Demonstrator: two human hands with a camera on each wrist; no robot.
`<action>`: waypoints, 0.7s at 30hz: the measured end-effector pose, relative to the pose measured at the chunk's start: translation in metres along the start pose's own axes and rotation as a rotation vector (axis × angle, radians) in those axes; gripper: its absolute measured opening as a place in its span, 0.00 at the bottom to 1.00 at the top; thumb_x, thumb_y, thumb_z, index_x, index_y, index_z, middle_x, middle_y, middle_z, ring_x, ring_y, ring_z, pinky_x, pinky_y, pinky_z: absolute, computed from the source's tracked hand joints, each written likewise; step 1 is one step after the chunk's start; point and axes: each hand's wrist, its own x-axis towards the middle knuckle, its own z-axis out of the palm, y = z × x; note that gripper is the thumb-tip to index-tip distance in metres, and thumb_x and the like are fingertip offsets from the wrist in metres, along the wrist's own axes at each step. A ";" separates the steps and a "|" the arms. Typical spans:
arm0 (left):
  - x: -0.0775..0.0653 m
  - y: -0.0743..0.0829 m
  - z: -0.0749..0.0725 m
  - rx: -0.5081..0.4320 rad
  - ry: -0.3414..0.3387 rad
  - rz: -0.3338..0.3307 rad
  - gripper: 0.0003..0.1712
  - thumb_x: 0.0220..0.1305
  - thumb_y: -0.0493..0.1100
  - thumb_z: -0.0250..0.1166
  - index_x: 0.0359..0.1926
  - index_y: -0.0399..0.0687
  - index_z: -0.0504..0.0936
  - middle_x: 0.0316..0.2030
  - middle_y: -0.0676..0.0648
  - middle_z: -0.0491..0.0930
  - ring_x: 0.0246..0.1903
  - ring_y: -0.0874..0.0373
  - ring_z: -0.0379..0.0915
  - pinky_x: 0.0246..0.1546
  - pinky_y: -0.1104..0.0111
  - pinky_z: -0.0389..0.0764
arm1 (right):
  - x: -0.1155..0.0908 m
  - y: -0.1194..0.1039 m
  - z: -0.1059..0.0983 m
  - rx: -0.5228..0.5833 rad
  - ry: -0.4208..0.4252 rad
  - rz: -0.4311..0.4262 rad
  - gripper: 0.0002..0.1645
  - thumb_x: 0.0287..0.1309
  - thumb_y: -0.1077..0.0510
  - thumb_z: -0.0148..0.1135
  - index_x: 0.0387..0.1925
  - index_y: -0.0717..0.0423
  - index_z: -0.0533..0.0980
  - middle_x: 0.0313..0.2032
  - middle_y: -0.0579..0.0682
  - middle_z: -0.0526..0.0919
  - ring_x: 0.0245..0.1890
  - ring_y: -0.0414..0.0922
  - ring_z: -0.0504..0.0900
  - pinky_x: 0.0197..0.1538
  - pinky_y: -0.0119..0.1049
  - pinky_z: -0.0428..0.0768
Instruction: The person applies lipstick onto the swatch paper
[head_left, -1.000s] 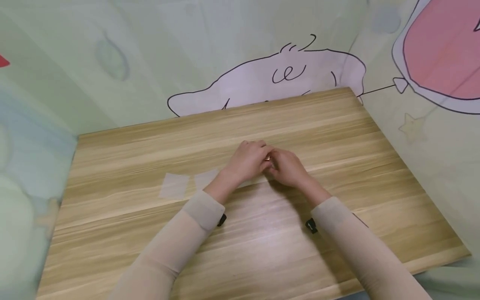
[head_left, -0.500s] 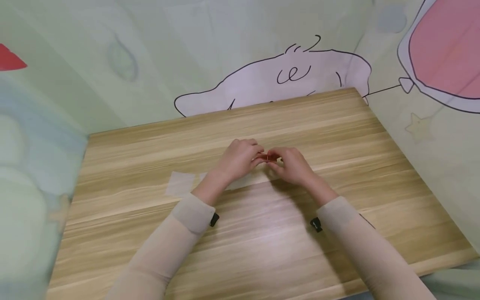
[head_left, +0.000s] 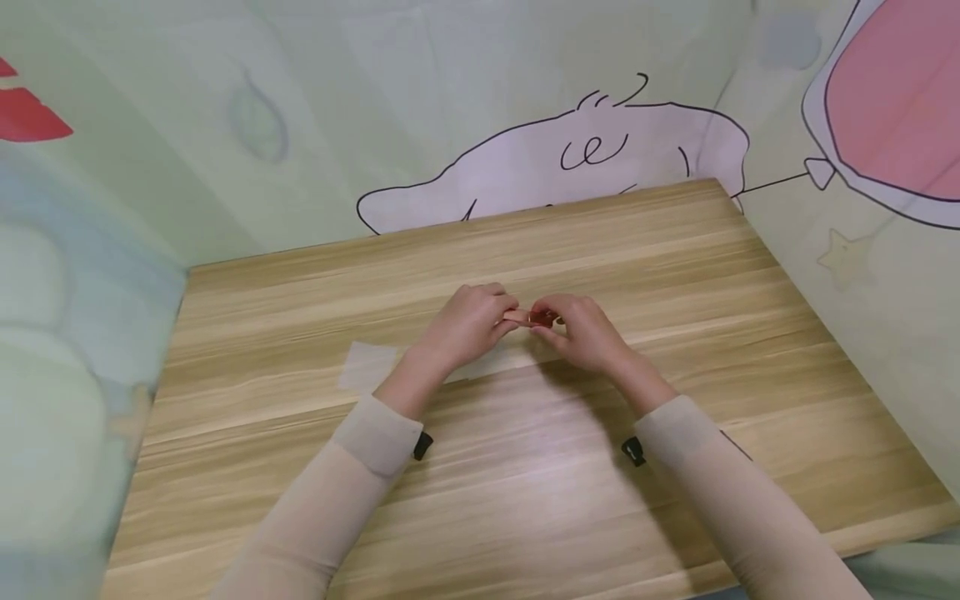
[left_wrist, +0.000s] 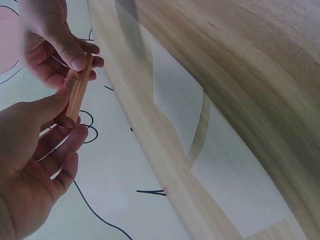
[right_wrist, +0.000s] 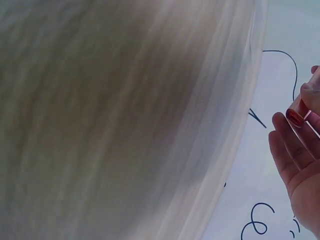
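A slim, shiny copper-coloured tube, lipstick-like with a thin seam around it, is held between both hands above the table. My left hand pinches one end between thumb and fingers. On the other end are the thumb and fingertips of my right hand. The left wrist view shows the tube tilted, its seam lying between the two hands. Its reddish, glossy end shows at the right edge of the right wrist view.
White translucent sheets lie on the wood-grain table, partly hidden by the left forearm. The left wrist view shows two sheets side by side. A wall with cartoon drawings stands behind the table. Black clips show beside both sleeves.
The hands, overlapping at first, have drawn apart, the left hand moving left. More of the copper-coloured tube shows between them. The head view has shifted slightly left.
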 end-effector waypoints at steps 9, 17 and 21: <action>-0.018 -0.003 -0.007 -0.030 0.003 -0.053 0.09 0.68 0.43 0.68 0.41 0.41 0.86 0.41 0.44 0.85 0.39 0.52 0.81 0.44 0.58 0.81 | 0.005 -0.011 0.006 0.033 0.001 -0.051 0.05 0.61 0.63 0.71 0.38 0.58 0.82 0.35 0.49 0.85 0.37 0.45 0.82 0.45 0.40 0.84; -0.042 -0.007 -0.006 -0.105 0.034 -0.115 0.12 0.68 0.42 0.69 0.46 0.38 0.86 0.42 0.44 0.84 0.41 0.52 0.79 0.46 0.61 0.80 | 0.008 -0.022 0.013 0.069 0.002 -0.115 0.09 0.60 0.63 0.72 0.40 0.63 0.82 0.35 0.52 0.85 0.37 0.45 0.84 0.42 0.39 0.86; -0.052 -0.009 -0.006 -0.130 0.061 -0.119 0.12 0.67 0.41 0.69 0.47 0.36 0.86 0.43 0.44 0.84 0.43 0.51 0.80 0.48 0.59 0.81 | 0.008 -0.026 0.017 0.098 0.003 -0.130 0.10 0.59 0.64 0.72 0.40 0.65 0.82 0.35 0.54 0.85 0.37 0.46 0.84 0.40 0.38 0.86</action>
